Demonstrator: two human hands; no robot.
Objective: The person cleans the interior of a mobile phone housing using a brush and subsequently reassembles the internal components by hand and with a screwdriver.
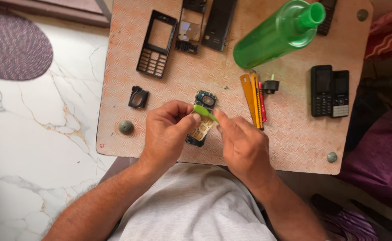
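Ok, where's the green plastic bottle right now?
In the head view, the green bottle lies on its side at the far right of the small table, its neck pointing right, just beyond the yellow ruler and left of the two black phones.

— How many whole phones?
— Two, side by side at right: phones (329,91).
— Loose phone parts?
— One keypad frame (155,43), one inner frame (190,27), one back cover (219,22), one small bezel (138,97), one circuit board (202,118).
— Bottles?
— One green bottle (276,35).
— Tools?
— One pick (204,112), about three screwdrivers (255,99), one black knob (271,85).
— Hands?
— Two: left hand (168,131), right hand (242,145).
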